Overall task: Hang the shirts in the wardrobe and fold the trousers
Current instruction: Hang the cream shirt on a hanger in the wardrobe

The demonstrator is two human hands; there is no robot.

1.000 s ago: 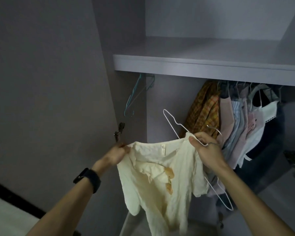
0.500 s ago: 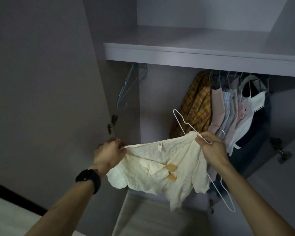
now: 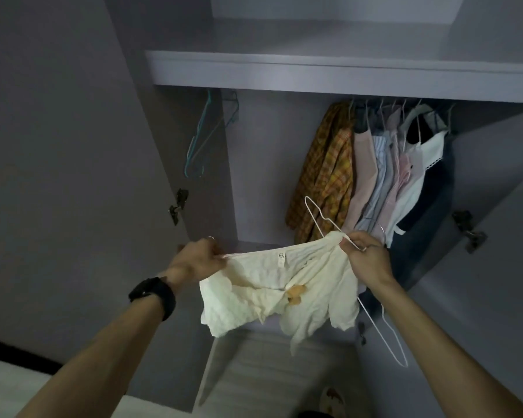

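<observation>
A cream short-sleeved shirt (image 3: 284, 291) with an orange patch is stretched between my hands in front of the open wardrobe. My left hand (image 3: 198, 259) grips its left shoulder. My right hand (image 3: 364, 256) pinches the right shoulder together with a white wire hanger (image 3: 317, 217). The hanger's one arm sticks up to the left; its other arm hangs down below my right wrist. The neck label faces me.
Several shirts (image 3: 372, 173) hang on the rail at the right, a yellow plaid one leftmost. Teal empty hangers (image 3: 206, 137) hang at the rail's left end. A shelf (image 3: 314, 73) runs above. Open doors stand at both sides, with hinges (image 3: 177, 205) showing.
Both hands have pulled the shirt's neckline taut and more level, and the shirt's body has bunched up higher. The view has tilted so the wardrobe sits higher in frame.
</observation>
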